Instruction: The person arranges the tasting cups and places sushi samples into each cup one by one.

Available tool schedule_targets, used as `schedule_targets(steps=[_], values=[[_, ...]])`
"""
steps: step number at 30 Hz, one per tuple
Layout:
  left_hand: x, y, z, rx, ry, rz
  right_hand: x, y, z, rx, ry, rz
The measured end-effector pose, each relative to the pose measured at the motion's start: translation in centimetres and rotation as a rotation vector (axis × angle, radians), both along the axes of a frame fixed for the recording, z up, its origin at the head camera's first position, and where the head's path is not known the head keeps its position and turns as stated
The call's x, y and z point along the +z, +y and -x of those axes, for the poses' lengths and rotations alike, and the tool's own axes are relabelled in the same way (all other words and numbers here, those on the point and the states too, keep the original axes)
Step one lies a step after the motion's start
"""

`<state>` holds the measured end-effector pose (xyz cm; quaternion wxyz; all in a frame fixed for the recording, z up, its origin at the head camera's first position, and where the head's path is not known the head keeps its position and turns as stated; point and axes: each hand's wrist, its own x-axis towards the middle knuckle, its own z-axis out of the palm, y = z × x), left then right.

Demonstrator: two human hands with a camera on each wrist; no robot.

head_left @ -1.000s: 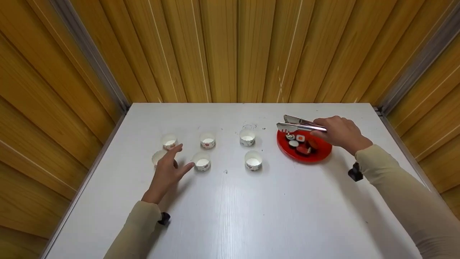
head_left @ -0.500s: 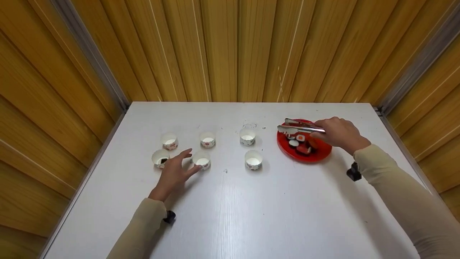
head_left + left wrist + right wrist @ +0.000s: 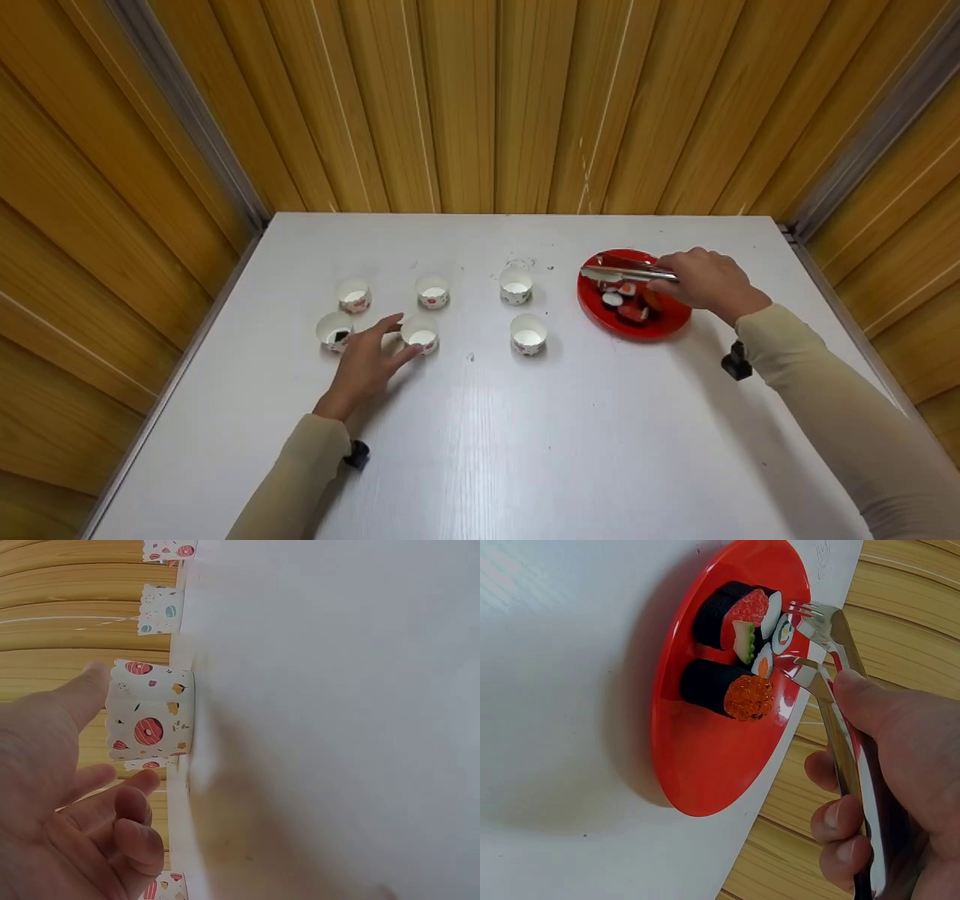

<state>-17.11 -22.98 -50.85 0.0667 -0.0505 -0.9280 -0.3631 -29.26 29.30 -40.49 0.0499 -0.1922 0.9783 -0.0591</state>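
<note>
In the head view my left hand (image 3: 364, 367) reaches about a white patterned paper baking cup (image 3: 421, 330), thumb and index finger spread at its side. The left wrist view shows the thumb close to the cup's rim and the other fingers loosely bent beside it. My right hand (image 3: 709, 281) grips metal serving tongs (image 3: 844, 739) with forked tips. Those tips, slightly apart, stand on either side of a small toy sushi roll (image 3: 783, 634) on the red plate (image 3: 697, 780). Close by on the plate lie an orange-roe piece (image 3: 748, 697) and a red-topped piece (image 3: 744, 611).
More paper cups stand in two rows, among them a back-row cup (image 3: 433, 292) and a right-hand cup (image 3: 529, 335). A dark piece (image 3: 341, 335) sits inside the front-left cup (image 3: 327, 328). Wood-look panels (image 3: 495, 105) rise behind the white table (image 3: 480, 435).
My left hand has moved right, from over the leftmost cups to the front middle cup. The tongs have come down toward the plate and their arms have drawn closer together.
</note>
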Motion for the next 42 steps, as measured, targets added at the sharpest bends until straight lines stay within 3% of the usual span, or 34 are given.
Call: schedule_targets(steps=[17,42], values=[[-0.16,0.17,0.03,0.006,0.019,0.01,-0.32,-0.5,-0.07,-0.059,-0.031,-0.002],[-0.48,0.34,0.23,-0.004,0.07,0.004,-0.12,-0.48,-0.25,-0.045,-0.028,-0.009]])
